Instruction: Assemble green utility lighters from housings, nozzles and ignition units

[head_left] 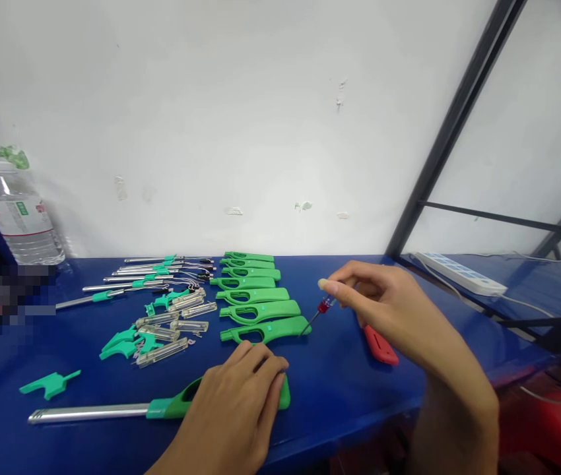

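Note:
My left hand (235,402) is curled over the green handle of a long-necked gas lighter (87,413). The lighter lies flat near the table's front edge, its silver tube pointing left and its trigger area partly covered by my fingers. Between the thumb and fingers of my right hand (379,290) is a screwdriver (324,304) with a clear and red handle. Its thin shaft slants down to the left, and the tip appears close to the right end of the nearest green handle shell (270,328); contact I cannot tell. Several more such shells lie in a column behind it.
Left of the shells are clear fuel tanks (162,352), teal triggers (121,344) and silver tubes with wires (149,279). A red plastic piece (381,346) lies under my right hand. A water bottle (19,218) stands far left; a power strip (461,273) lies right, behind a dark metal post (446,125).

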`<state>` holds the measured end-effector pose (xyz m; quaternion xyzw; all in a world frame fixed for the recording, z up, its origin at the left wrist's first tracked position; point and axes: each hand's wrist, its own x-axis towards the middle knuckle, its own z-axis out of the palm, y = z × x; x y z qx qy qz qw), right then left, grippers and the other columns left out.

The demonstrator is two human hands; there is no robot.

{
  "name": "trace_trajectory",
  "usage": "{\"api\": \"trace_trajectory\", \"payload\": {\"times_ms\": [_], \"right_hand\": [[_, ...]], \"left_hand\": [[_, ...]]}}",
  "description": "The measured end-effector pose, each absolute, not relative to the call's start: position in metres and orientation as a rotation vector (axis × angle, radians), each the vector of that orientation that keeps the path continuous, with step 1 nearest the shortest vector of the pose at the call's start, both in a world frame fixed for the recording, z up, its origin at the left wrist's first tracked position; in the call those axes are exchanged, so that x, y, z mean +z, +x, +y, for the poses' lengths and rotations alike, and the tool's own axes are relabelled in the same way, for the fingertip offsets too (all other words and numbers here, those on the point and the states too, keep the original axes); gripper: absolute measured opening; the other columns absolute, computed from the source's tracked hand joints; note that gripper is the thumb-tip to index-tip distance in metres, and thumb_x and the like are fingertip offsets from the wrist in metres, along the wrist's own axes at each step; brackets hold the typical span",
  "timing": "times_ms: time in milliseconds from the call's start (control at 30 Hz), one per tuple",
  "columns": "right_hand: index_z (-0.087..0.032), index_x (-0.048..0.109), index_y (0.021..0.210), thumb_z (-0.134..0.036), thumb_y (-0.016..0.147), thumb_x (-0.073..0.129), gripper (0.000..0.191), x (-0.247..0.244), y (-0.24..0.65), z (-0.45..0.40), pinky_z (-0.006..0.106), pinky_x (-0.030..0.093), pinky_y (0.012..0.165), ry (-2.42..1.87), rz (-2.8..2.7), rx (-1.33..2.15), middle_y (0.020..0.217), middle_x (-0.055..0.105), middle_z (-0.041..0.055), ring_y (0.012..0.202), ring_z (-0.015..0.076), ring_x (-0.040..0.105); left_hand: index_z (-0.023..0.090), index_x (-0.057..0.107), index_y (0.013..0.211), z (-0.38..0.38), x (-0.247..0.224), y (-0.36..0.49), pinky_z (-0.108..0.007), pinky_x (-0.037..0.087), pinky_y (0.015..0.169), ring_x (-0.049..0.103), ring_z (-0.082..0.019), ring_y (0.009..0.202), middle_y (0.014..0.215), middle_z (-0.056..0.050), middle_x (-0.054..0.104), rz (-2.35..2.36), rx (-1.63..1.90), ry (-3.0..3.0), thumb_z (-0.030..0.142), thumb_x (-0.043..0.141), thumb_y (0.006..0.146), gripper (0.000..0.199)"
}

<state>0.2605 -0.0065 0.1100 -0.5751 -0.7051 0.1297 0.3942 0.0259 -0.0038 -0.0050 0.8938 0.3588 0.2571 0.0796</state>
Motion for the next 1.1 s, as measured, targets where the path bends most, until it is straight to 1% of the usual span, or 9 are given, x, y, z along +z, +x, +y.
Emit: {"api": "trace_trajectory", "payload": {"times_ms": [233,467,533,667,767,833,933,1000,1100], "right_hand": [[-0.028,0.081,0.096,-0.042,0.103,0.069,0.020,0.101,0.268,0.005,0.032,0.046,0.065,-1.691,-1.894,0.214,0.087,0.080,-0.0022,0.057,0.0162,0.065],[-0.029,0.080,0.099,-0.038,0.101,0.066,0.017,0.099,0.269,-0.001,0.031,0.039,0.057,-1.794,-1.977,0.087,0.070,0.075,-0.0019,0.057,0.0198,0.063],[-0.029,0.081,0.100,-0.036,0.100,0.066,0.016,0.100,0.271,-0.004,0.031,0.040,0.058,-1.804,-1.963,0.029,0.071,0.076,-0.0010,0.059,0.0209,0.065],[-0.028,0.081,0.089,-0.042,0.101,0.067,0.023,0.106,0.274,-0.009,0.033,0.042,0.058,-1.832,-1.792,-0.041,0.073,0.078,0.0016,0.059,0.0227,0.067],[-0.030,0.082,0.093,-0.047,0.100,0.071,0.022,0.107,0.279,-0.007,0.034,0.042,0.061,-1.920,-1.674,-0.140,0.078,0.080,0.0029,0.067,0.0266,0.071],[-0.030,0.081,0.100,-0.043,0.101,0.069,0.018,0.104,0.284,-0.003,0.035,0.043,0.066,-1.993,-1.705,-0.144,0.088,0.083,0.0037,0.079,0.0295,0.075],[-0.029,0.078,0.101,-0.028,0.100,0.067,0.011,0.094,0.288,0.004,0.035,0.044,0.070,-2.061,-1.840,-0.040,0.097,0.085,0.0032,0.090,0.0303,0.077],[-0.028,0.077,0.097,-0.019,0.093,0.071,0.012,0.087,0.289,0.007,0.033,0.043,0.067,-2.070,-1.920,0.054,0.093,0.085,0.0021,0.086,0.0284,0.077],[-0.026,0.076,0.092,-0.018,0.086,0.078,0.010,0.080,0.288,0.009,0.031,0.042,0.062,-2.075,-2.002,0.195,0.085,0.084,0.0013,0.074,0.0249,0.076]], "left_hand": [[0.024,0.072,0.120,-0.002,-0.005,0.024,-0.041,0.054,0.072,0.071,-0.028,0.103,0.111,-0.005,0.075,1.092,0.725,2.675,0.021,0.038,0.113,0.035],[0.025,0.071,0.114,-0.004,-0.006,0.024,-0.039,0.051,0.070,0.069,-0.027,0.100,0.109,-0.005,0.074,1.072,0.734,2.658,0.021,0.037,0.114,0.034],[0.025,0.071,0.113,-0.003,-0.005,0.024,-0.039,0.051,0.070,0.070,-0.027,0.100,0.109,-0.005,0.074,1.071,0.727,2.656,0.021,0.037,0.113,0.034],[0.025,0.071,0.118,-0.002,-0.005,0.025,-0.040,0.053,0.070,0.071,-0.028,0.102,0.111,-0.005,0.075,1.074,0.732,2.670,0.021,0.037,0.113,0.034],[0.025,0.070,0.123,-0.001,-0.007,0.024,-0.040,0.054,0.071,0.071,-0.028,0.103,0.112,-0.005,0.075,1.080,0.743,2.683,0.021,0.037,0.114,0.035],[0.024,0.070,0.124,-0.001,-0.010,0.022,-0.039,0.056,0.073,0.072,-0.027,0.104,0.113,-0.006,0.075,1.067,0.758,2.688,0.020,0.036,0.113,0.036],[0.025,0.068,0.129,-0.002,-0.009,0.019,-0.035,0.060,0.076,0.073,-0.024,0.107,0.118,-0.006,0.075,1.049,0.792,2.667,0.016,0.035,0.111,0.040],[0.027,0.067,0.133,-0.003,-0.003,0.016,-0.032,0.061,0.078,0.074,-0.022,0.109,0.120,-0.005,0.075,1.047,0.822,2.652,0.016,0.034,0.111,0.041],[0.032,0.069,0.134,-0.006,0.009,0.004,-0.032,0.063,0.088,0.075,-0.022,0.109,0.120,-0.004,0.077,1.059,0.917,2.692,0.023,0.041,0.113,0.036]]}}
